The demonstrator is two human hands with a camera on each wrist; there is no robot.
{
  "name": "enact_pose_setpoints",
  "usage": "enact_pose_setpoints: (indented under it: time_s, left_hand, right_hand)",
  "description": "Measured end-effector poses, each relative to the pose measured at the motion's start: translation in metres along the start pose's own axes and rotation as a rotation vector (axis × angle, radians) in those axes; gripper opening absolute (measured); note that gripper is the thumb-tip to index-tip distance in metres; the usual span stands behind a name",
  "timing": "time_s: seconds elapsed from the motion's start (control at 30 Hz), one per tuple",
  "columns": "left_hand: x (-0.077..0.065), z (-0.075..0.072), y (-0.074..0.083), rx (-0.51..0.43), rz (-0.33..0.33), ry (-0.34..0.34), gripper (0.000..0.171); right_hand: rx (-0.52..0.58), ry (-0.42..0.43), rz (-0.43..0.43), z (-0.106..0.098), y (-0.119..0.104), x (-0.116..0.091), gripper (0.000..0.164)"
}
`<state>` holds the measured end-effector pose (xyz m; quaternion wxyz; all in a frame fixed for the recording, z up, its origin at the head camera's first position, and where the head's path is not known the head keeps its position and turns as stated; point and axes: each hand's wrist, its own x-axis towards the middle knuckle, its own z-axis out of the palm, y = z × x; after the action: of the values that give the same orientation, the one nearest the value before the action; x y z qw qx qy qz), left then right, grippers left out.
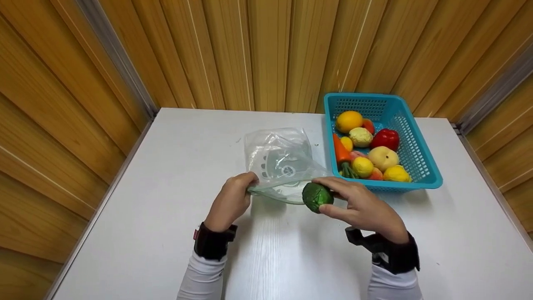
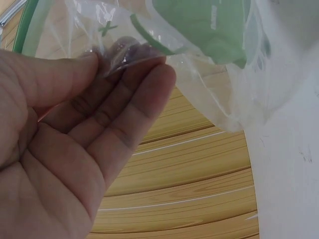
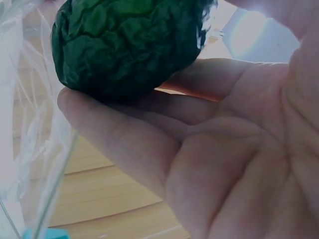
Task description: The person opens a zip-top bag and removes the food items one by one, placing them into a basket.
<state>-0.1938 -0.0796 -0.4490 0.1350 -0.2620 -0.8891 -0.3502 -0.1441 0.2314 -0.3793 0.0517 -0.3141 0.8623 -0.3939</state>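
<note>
My left hand (image 1: 232, 199) pinches the left end of the open mouth of a clear plastic zip bag (image 1: 277, 146). The bag lies on the table with its mouth raised toward me; its green print shows in the left wrist view (image 2: 199, 25). In my right hand (image 1: 364, 206), between thumb and fingers, is a wrinkled, dark green, round vegetable (image 1: 317, 197). It is at the right part of the bag's mouth. From the right wrist view, the vegetable (image 3: 124, 45) rests against the fingers, with the clear bag beside it.
A blue plastic basket (image 1: 424, 166) stands at the right rear. It holds a carrot (image 1: 341, 149), a red pepper (image 1: 385, 139), an orange (image 1: 349, 121), several lemons and other produce. Wood-patterned panels (image 1: 266, 54) border the white table (image 1: 175, 166) at the back and sides.
</note>
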Motion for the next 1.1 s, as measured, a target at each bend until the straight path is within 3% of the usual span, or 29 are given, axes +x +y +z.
enact_pose_setpoints:
  time_s: [0.37,0.63,0.9,1.1]
  left_hand:
    - [0.0,0.0,-0.001,0.002,-0.01,0.003,0.03]
    - [0.0,0.001,-0.001,0.002,-0.01,0.002,0.032]
    - [0.001,0.001,-0.003,-0.014,-0.021,-0.008,0.033]
    - [0.0,0.001,-0.004,0.006,-0.002,0.007,0.036]
  right_hand:
    - [0.01,0.137,0.01,-0.015,0.011,-0.009,0.052]
    - [0.037,0.238,0.102,-0.026,0.02,-0.014,0.049]
    - [0.152,0.441,0.142,-0.035,0.039,-0.017,0.051]
    - [0.147,0.562,0.256,-0.041,0.058,-0.013,0.051]
